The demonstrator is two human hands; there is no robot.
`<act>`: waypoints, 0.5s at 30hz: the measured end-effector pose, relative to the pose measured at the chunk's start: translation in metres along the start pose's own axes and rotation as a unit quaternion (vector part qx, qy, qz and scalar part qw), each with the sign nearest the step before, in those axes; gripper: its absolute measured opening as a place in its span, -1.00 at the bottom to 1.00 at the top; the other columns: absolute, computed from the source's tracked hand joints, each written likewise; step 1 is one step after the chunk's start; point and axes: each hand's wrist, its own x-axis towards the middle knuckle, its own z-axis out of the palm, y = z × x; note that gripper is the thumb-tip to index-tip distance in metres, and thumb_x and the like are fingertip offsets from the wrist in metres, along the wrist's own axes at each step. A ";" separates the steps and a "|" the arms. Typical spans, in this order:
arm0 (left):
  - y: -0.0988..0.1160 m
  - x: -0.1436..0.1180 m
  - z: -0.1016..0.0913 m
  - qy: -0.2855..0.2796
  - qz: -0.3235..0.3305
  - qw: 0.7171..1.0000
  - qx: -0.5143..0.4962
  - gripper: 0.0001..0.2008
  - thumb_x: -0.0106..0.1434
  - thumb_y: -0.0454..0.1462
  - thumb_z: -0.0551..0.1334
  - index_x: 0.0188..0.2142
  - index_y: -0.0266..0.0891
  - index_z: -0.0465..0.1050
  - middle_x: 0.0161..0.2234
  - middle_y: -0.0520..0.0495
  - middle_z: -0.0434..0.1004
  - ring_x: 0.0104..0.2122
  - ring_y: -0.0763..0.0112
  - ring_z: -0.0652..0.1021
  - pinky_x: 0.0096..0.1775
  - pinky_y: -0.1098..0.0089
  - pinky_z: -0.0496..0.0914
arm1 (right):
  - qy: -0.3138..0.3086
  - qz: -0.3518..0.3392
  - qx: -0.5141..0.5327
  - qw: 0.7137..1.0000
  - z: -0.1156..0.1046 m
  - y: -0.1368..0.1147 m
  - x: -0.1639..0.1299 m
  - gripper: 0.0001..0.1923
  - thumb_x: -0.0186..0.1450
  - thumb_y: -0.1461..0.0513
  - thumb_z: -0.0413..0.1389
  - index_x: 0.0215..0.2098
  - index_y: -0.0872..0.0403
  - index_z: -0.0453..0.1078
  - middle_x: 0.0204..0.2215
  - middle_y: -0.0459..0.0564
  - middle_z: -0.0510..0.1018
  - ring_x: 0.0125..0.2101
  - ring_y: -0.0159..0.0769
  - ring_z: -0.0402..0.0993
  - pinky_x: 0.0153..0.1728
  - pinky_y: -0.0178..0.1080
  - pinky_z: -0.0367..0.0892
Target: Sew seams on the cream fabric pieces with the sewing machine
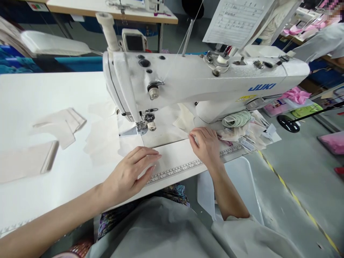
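Observation:
My left hand [134,170] is over the front of the white sewing table [80,172], near the printed ruler strip. Its fingers are loosely bent, thumb apart, with nothing in them. My right hand [205,145] is to the right of the needle area, fingers curled and tips at the near corner of a cream fabric piece [185,117]; the grip is partly hidden. Between and behind my hands stands a white sewing machine [172,75], its presser foot [141,126] above the metal plate. Thin pale fabric [103,139] lies left of the foot.
Cut beige pieces [63,123] and a folded beige stack [29,159] lie at the left. Right of my right hand are a coiled pale green cord [236,119] and a heap of scraps [251,134]. A white bin [242,179] stands below the table edge.

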 end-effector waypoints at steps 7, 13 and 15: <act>-0.005 0.011 -0.004 0.042 -0.108 0.990 -0.078 -0.36 0.28 -0.28 0.22 0.28 -0.13 0.01 0.26 -0.23 0.15 0.25 0.16 0.22 0.15 0.11 0.32 | -0.062 -0.076 0.252 0.963 -0.040 -0.048 0.006 -0.87 0.38 0.31 -0.01 -0.30 0.03 0.35 -0.40 -0.09 0.55 -0.34 -0.34 0.44 -0.22 -0.26 0.28; -0.001 0.004 -0.022 -0.063 -0.266 0.914 -0.301 -0.54 0.30 -0.16 0.19 0.15 -0.23 0.20 -0.09 -0.17 0.53 -0.06 0.22 0.54 -0.13 0.26 0.49 | -0.214 0.065 0.399 0.889 -0.044 -0.078 0.017 -0.88 0.33 0.23 0.06 -0.38 0.03 0.37 -0.50 -0.16 0.51 -0.49 -0.44 0.40 -0.57 -0.42 0.18; 0.002 -0.005 -0.025 -0.051 -0.278 0.895 -0.345 -0.50 0.28 -0.12 0.21 0.14 -0.25 0.19 -0.06 -0.21 0.52 -0.05 0.23 0.53 -0.08 0.24 0.47 | -0.232 0.095 0.428 0.868 -0.036 -0.085 0.019 -0.85 0.33 0.21 0.06 -0.41 0.04 0.34 -0.52 -0.17 0.52 -0.51 -0.45 0.40 -0.58 -0.42 0.19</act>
